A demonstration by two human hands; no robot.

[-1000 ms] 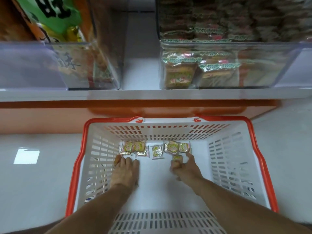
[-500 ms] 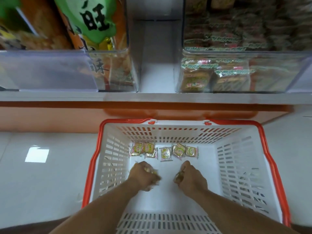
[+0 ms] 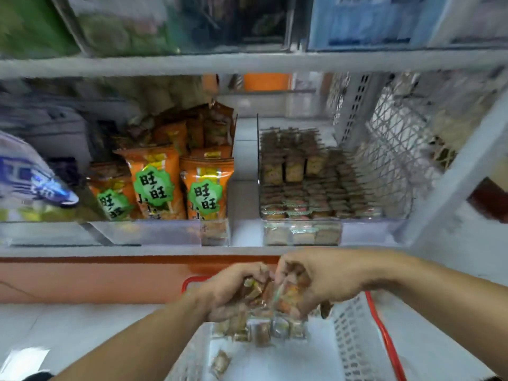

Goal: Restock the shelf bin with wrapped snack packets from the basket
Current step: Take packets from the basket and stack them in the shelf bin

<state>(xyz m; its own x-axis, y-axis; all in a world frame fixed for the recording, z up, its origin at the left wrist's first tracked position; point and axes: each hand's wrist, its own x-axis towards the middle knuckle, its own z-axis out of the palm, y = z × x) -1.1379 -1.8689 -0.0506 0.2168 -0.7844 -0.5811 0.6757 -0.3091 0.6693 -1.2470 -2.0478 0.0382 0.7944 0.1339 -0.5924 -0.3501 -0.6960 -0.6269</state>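
Both hands have risen from the basket floor. Left hand [image 3: 233, 291] and right hand [image 3: 316, 279] now cup a shared clutch of snack packets [image 3: 270, 295] above the basket [image 3: 384, 334], low centre. They look light, crinkly and slippery, best cupped underneath. Small clear-wrapped squares, brownish. Matching stock fills the shelf bin [image 3: 324, 193], right of centre.

hands [image 3: 277, 287] gripping snack packets [image 3: 270, 295], above basket [image 3: 354, 334]

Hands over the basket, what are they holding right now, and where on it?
Both the left hand and right hand grip a bunch of small clear-wrapped snack packets, fingers curled round the bunch's sides; the exact contact is blurred.
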